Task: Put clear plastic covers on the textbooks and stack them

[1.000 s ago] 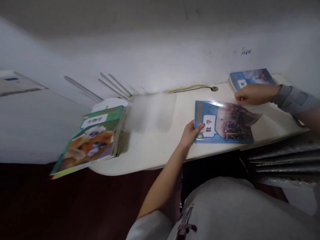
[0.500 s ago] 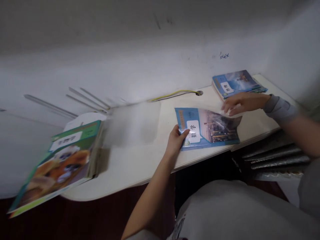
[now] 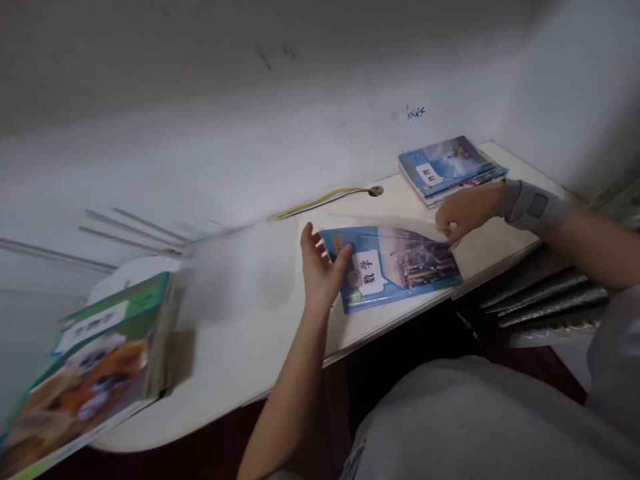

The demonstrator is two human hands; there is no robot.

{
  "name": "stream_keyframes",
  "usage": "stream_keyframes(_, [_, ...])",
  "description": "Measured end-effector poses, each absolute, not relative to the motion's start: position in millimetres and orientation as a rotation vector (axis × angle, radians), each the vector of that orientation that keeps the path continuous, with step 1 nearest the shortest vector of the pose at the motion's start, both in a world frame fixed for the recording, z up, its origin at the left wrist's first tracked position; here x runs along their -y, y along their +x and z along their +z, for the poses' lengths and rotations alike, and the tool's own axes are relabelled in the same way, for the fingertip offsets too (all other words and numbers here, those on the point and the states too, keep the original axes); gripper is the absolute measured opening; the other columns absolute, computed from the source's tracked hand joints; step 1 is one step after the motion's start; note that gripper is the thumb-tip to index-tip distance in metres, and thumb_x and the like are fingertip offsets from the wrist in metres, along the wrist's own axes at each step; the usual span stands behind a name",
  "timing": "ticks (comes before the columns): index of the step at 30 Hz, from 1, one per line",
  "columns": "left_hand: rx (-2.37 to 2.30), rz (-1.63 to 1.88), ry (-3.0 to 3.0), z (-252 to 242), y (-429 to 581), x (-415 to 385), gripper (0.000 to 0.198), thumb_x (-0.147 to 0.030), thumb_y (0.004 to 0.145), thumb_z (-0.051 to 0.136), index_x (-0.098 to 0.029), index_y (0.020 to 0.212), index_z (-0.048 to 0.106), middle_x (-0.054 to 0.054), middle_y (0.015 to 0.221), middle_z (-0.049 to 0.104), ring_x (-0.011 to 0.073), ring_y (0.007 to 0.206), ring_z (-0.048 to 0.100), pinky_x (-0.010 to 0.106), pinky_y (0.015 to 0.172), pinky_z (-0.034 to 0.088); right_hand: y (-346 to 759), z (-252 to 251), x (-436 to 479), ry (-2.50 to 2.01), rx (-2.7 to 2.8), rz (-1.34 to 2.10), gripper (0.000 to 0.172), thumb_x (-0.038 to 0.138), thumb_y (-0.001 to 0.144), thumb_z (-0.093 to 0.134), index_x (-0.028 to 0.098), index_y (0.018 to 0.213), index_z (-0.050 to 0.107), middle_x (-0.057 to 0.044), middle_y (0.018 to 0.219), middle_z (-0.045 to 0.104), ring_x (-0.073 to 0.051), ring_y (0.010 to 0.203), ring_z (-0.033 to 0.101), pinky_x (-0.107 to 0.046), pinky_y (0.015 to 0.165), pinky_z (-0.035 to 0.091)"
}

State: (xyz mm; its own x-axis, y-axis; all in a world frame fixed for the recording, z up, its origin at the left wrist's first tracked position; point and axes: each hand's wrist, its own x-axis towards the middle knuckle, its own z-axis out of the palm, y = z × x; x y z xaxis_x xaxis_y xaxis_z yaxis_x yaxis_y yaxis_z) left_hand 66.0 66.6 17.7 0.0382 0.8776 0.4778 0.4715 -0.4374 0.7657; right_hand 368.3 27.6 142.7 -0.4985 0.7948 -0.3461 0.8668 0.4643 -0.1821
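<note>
A blue book (image 3: 395,267) with a city picture lies on the white desk (image 3: 250,347), with clear film over its cover. My left hand (image 3: 321,270) is at the book's left edge, fingers spread, the thumb over the cover's upper left corner. At the upper right corner, my right hand (image 3: 463,212), with a grey wrist wrap, has its fingers pinched together on the clear film. Behind that hand sits a stack of books (image 3: 445,167), a blue one on top.
At the far left stands a thick stack with a green animal-picture book (image 3: 105,373) on top. A yellow cable (image 3: 325,199) runs along the wall to a round desk hole (image 3: 376,191). Dark racks with shiny edges (image 3: 550,300) stand below the desk at right.
The view has shifted, so the desk items appear further left. My left hand's fingers have spread from their grip on the book. My right hand has closed on the clear film.
</note>
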Motion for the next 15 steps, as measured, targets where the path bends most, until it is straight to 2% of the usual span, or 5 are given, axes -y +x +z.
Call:
stream_keyframes(2, [-1.358, 1.594, 2.179, 10, 72, -47, 0.074, -0.032, 0.079, 0.063, -0.024, 0.141, 0.024, 0.014, 0.129, 0.048, 0.026, 0.113, 0.053, 0.041, 0.086, 0.047, 368, 144, -29, 1.409, -2.542, -0.557, 0.025, 0.02, 0.075, 0.067, 0.016, 0.052, 0.059, 0.003, 0.057, 0.062, -0.01, 0.061, 0.053, -0.026, 0.063, 0.034])
stream_keyframes(4, [-1.088, 1.681, 2.606, 3, 84, -21, 0.06, -0.022, 0.085, 0.055, -0.023, 0.139, 0.029, 0.013, 0.124, 0.052, 0.0251, 0.111, 0.053, 0.041, 0.087, 0.045, 370, 144, -33, 1.448, -2.6, -0.643, 0.03, 0.02, 0.079, 0.062, 0.016, 0.05, 0.057, 0.004, 0.054, 0.061, -0.009, 0.059, 0.052, -0.025, 0.062, 0.035])
stream_keyframes(8, [-0.427, 1.123, 3.116, 2, 137, 22, 0.026, -0.017, 0.09, 0.05, -0.027, 0.112, 0.058, 0.001, 0.104, 0.066, 0.0153, 0.095, 0.06, 0.028, 0.08, 0.046, 376, 140, -44, 1.382, -2.58, -0.788, 0.025, 0.021, 0.08, 0.059, 0.014, 0.056, 0.061, 0.007, 0.053, 0.059, -0.006, 0.055, 0.05, -0.022, 0.058, 0.034])
stream_keyframes(12, [-0.305, 0.32, 3.388, 28, 200, 28, 0.032, -0.012, 0.092, 0.042, -0.013, 0.12, 0.058, 0.013, 0.125, 0.059, 0.0182, 0.091, 0.061, 0.03, 0.07, 0.045, 376, 137, -51, 1.396, -2.576, -0.834, 0.022, 0.019, 0.079, 0.058, 0.014, 0.059, 0.064, 0.007, 0.055, 0.061, -0.006, 0.057, 0.052, -0.021, 0.059, 0.036])
stream_keyframes(15, [-0.29, 0.033, 3.398, 46, 230, 21, 0.028, -0.009, 0.091, 0.041, -0.01, 0.105, 0.064, 0.014, 0.11, 0.065, 0.0207, 0.09, 0.062, 0.03, 0.067, 0.045, 374, 142, -49, 1.336, -2.619, -0.838, 0.024, 0.017, 0.08, 0.055, 0.014, 0.057, 0.062, 0.005, 0.056, 0.062, -0.005, 0.056, 0.052, -0.019, 0.057, 0.036])
